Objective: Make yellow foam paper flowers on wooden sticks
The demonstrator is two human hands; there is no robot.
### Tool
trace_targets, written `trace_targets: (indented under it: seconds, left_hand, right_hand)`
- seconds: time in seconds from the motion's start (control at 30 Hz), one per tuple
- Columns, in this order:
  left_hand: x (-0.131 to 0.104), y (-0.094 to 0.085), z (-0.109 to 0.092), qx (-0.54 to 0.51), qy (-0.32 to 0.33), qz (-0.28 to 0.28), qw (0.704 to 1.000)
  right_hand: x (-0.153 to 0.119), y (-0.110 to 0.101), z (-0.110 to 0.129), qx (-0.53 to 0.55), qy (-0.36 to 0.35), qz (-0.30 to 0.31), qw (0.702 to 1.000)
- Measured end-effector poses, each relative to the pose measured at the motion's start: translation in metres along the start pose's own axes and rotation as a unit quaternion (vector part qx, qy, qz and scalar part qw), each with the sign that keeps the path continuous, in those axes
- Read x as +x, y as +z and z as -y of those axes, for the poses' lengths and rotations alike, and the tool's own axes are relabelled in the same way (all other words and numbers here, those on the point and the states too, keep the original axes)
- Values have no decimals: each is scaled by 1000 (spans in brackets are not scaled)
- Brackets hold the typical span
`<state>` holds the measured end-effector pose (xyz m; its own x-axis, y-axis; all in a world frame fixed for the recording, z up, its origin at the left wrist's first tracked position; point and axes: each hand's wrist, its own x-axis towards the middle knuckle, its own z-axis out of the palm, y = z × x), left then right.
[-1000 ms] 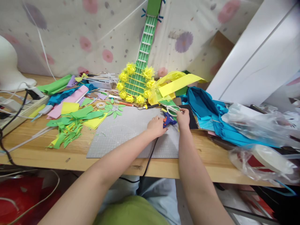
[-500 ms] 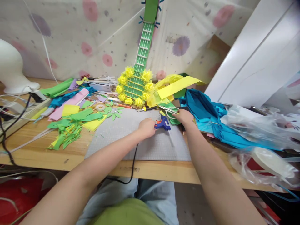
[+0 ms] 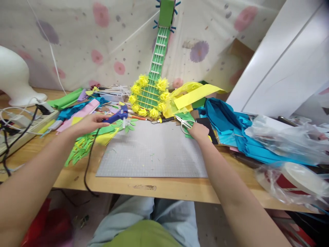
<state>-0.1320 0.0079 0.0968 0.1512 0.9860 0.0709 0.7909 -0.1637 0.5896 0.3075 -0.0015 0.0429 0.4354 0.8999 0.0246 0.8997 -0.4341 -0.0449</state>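
Note:
My left hand (image 3: pixel 91 124) is closed on the handle of a blue glue gun (image 3: pixel 117 115), above green and yellow paper pieces at the left. The gun's black cord hangs down over the table's front edge. At the right end of the grey cutting mat (image 3: pixel 151 154), my right hand (image 3: pixel 199 132) holds the scissors (image 3: pixel 184 123) by their pale green handles, blades pointing up and left over green paper. A green paper guitar (image 3: pixel 151 91) with yellow flowers round its body leans against the curtain behind the mat.
A power strip (image 3: pixel 28 128) with cables and a white foam head (image 3: pixel 14 75) stand at the left. Blue crepe paper (image 3: pixel 223 118), plastic bags and a wrapped white roll (image 3: pixel 299 176) lie at the right. A craft knife (image 3: pixel 166 120) rests behind the mat.
My left hand has moved left with the glue gun, from over the mat to over the paper pieces. My right hand stays at the scissors, shifted slightly left.

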Motion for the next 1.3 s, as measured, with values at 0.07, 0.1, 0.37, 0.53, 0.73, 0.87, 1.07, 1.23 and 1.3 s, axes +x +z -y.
trace_targets:
  seconds: [0.07, 0.1, 0.37, 0.53, 0.73, 0.87, 1.07, 1.23, 1.3]
  left_hand:
    - [-2, -19, 17, 3, -33, -4, 999]
    - [-2, -26, 25, 39, -63, -32, 997]
    - [13, -24, 65, 292, -132, -64, 945]
    - [19, -6, 71, 275, -188, -54, 941]
    - [28, 7, 68, 266, -208, -55, 940]
    - [29, 13, 66, 266, -191, -45, 944]
    - [24, 18, 60, 244, -187, -65, 949]
    - [22, 21, 46, 280, -93, -144, 945]
    - [23, 23, 40, 298, -52, -136, 944]
  right_hand:
    - [-1, -1, 4, -2, -6, 1, 1000]
    - [-2, 0, 6, -2, -8, 5, 1000]
    - [-14, 5, 14, 41, 18, -27, 999]
    - [-38, 3, 24, 75, -10, -65, 995]
    - [-63, 11, 46, 160, -94, -89, 979]
    - [-70, 10, 60, 205, -143, -74, 965]
    - [-72, 7, 70, 247, -198, -11, 949]
    - [-75, 6, 77, 265, -203, 7, 943]
    - [-77, 7, 79, 283, -207, 13, 936]
